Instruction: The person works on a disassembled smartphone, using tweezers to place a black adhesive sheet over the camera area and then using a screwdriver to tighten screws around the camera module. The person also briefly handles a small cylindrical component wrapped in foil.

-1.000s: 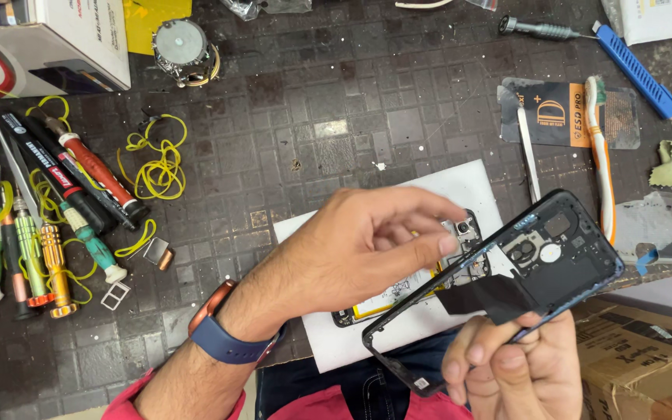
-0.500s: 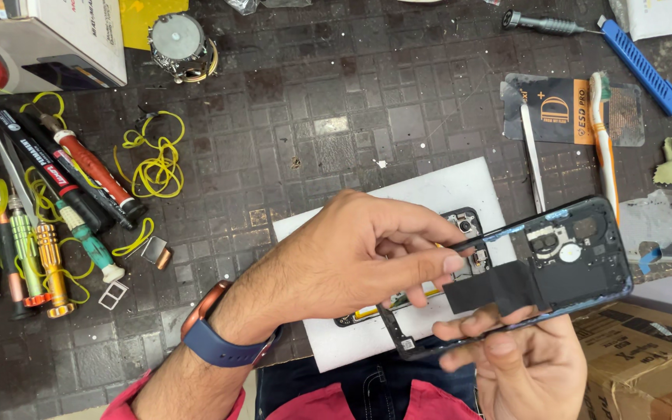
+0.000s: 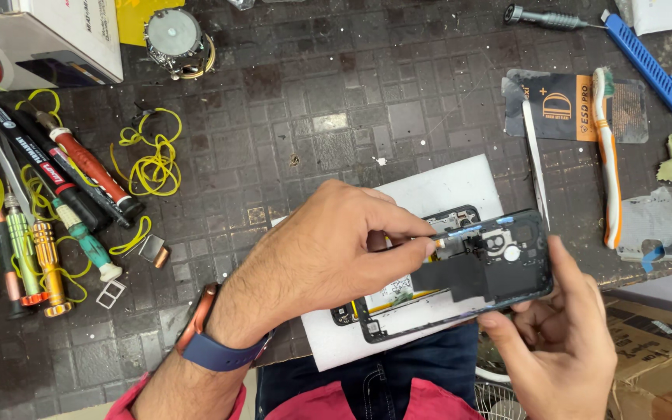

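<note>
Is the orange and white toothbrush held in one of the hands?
No, the toothbrush lies on the mat, apart from the left hand and the right hand, which hold the phone frame.

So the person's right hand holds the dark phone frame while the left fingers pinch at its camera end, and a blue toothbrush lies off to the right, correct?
Nearly. The head view shows the right hand holding the phone frame and the left hand pinching at its camera end, but the toothbrush is orange and white, not blue.

Glossy, probably plastic phone frame (image 3: 499,268); matt rubbery mat (image 3: 289,117).
</note>
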